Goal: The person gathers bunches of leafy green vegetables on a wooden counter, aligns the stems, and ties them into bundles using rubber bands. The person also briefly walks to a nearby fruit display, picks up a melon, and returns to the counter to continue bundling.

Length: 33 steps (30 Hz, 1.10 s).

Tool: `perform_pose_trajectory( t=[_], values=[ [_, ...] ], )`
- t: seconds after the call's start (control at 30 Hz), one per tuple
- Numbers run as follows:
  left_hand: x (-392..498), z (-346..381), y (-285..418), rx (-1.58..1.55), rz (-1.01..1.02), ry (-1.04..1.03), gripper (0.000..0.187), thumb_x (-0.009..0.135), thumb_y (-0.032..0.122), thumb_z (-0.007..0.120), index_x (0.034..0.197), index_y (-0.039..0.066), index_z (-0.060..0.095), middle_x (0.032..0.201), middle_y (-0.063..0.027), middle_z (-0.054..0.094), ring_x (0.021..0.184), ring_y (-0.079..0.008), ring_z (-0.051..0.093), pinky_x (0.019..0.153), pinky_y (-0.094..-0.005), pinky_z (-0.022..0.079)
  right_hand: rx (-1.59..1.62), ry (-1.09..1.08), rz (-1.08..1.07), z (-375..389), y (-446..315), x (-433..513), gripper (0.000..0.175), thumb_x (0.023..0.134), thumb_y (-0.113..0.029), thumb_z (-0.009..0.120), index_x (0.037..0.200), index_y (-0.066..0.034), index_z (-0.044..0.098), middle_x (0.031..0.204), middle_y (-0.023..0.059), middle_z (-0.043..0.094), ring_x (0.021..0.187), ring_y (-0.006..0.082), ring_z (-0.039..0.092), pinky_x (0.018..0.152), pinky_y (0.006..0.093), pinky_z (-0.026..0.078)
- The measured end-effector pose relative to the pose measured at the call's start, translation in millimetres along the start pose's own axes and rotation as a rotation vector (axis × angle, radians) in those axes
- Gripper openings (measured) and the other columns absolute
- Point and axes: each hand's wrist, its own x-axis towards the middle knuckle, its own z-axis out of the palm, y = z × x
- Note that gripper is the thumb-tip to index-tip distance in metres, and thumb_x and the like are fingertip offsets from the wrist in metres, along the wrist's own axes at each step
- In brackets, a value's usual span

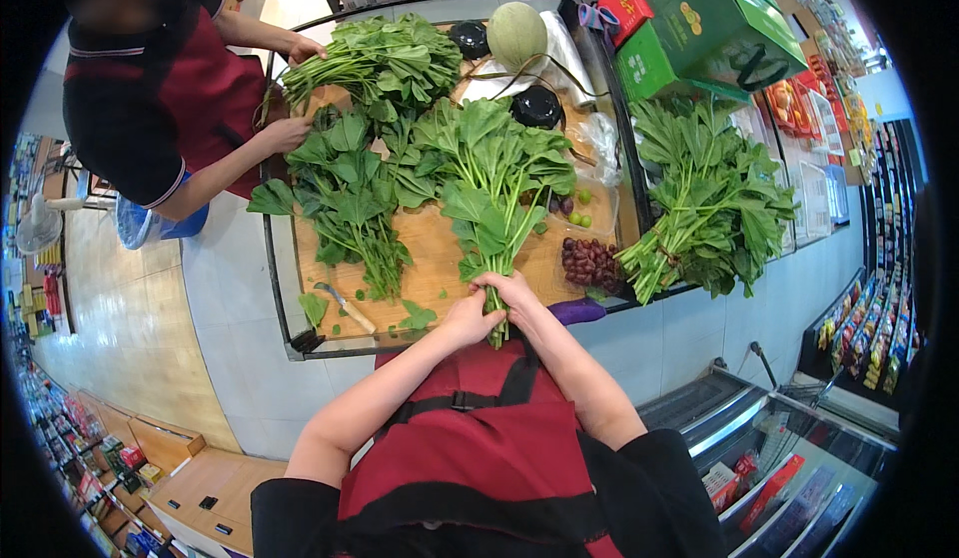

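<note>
Both my hands are closed around the lower stems of a leafy green bunch (491, 191) at the front edge of the wooden table top (427, 239). My left hand (473, 318) grips the stems from the left, and my right hand (509, 292) wraps them from the right, just above. The leaves fan out away from me. Left of the bunch lies a looser pile of greens (348, 183). A knife with a pale handle (354, 314) rests near the front left, among scattered leaf scraps.
A co-worker (180, 86) handles another bunch (389, 63) at the far left. Red grapes (590, 264), a purple eggplant (577, 311), a melon (517, 36) and black bowls (536, 106) lie rightward. A tied bunch (712, 198) and green boxes (712, 22) stand beyond the frame.
</note>
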Motion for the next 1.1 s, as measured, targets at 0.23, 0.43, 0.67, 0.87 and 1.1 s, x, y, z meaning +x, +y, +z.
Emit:
perform_pose_trajectory(
  t=[0.23, 0.43, 0.67, 0.87, 1.1],
  values=[
    [-57, -69, 28, 0.459, 0.383, 0.694, 0.076, 0.069, 0.014, 0.074, 0.139, 0.009, 0.045, 0.141, -0.0166, 0.045, 0.128, -0.0333, 0.046, 0.102, -0.0442, 0.043, -0.056, -0.078, -0.189, -17, -55, -71, 0.026, 0.078, -0.007, 0.075, 0.099, -0.0028, 0.061, 0.079, 0.0034, 0.064, 0.061, 0.0119, 0.06, 0.053, 0.0275, 0.05],
    [-54, -70, 128, 0.918, 1.09, 0.744, 0.056, 0.084, 0.018, 0.052, 0.14, 0.011, 0.045, 0.151, -0.0172, 0.035, 0.143, -0.0302, 0.03, 0.12, -0.0428, 0.019, -0.373, -0.17, -0.234, -31, -118, -165, 0.043, 0.079, -0.008, 0.072, 0.118, 0.0016, 0.056, 0.106, 0.0086, 0.064, 0.09, 0.0154, 0.063, 0.074, 0.0293, 0.053],
    [-106, -68, 147, 1.041, 0.794, 0.378, 0.029, 0.08, 0.019, 0.054, 0.105, 0.004, 0.056, 0.092, -0.0079, 0.061, 0.094, -0.0263, 0.061, 0.093, -0.0392, 0.044, -0.951, -0.679, -0.202, -17, -140, -204, 0.044, 0.073, -0.013, 0.081, 0.109, 0.001, 0.06, 0.098, 0.0095, 0.067, 0.088, 0.0147, 0.061, 0.08, 0.0313, 0.05],
    [-136, -73, 83, 0.782, 0.461, 0.356, 0.018, 0.07, 0.011, 0.062, 0.085, 0.006, 0.052, 0.071, -0.0099, 0.059, 0.066, -0.0272, 0.062, 0.063, -0.0375, 0.048, -1.107, -1.066, -0.041, 44, -125, -143, 0.039, 0.073, -0.017, 0.075, 0.103, 0.001, 0.059, 0.082, 0.0099, 0.068, 0.077, 0.018, 0.064, 0.069, 0.0322, 0.052],
    [-128, -98, 36, 0.686, -0.041, 0.329, 0.028, 0.067, 0.012, 0.068, 0.088, 0.003, 0.052, 0.072, -0.0164, 0.065, 0.068, -0.0335, 0.067, 0.062, -0.0431, 0.053, -1.248, -0.894, -0.773, 62, -138, -67, 0.098, 0.065, -0.052, 0.083, 0.137, 0.0004, 0.044, 0.128, 0.0231, 0.057, 0.119, 0.0351, 0.054, 0.102, 0.0386, 0.042]
  ],
)
